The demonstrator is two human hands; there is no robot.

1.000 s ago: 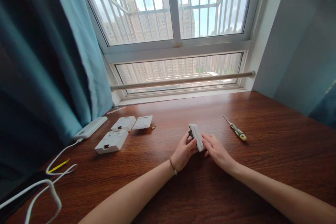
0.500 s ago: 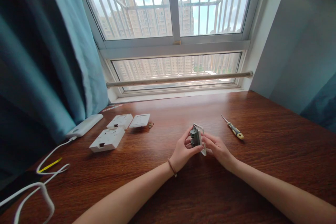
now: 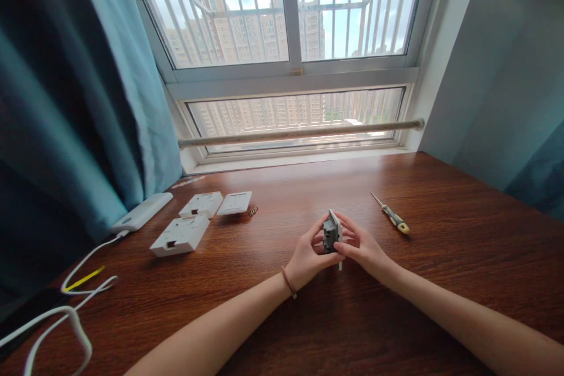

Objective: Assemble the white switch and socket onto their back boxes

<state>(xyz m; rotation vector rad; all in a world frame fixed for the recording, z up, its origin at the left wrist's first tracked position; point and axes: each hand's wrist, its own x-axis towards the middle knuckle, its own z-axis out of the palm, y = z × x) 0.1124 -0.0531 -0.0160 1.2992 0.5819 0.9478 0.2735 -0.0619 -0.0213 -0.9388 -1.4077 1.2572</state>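
Hands (image 3: 335, 251) holding switch module (image 3: 330, 235) (upright), screwdriver (image 3: 395, 219)

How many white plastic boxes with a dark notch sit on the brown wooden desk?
2, both at the left: the nearer white box, and the farther white box just behind it, left of the flat white square plate.

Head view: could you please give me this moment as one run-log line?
left hand: holds dark-backed white piece | right hand: holds same piece | screwdriver: on table, right | two white boxes, white plate, screws: on table, left
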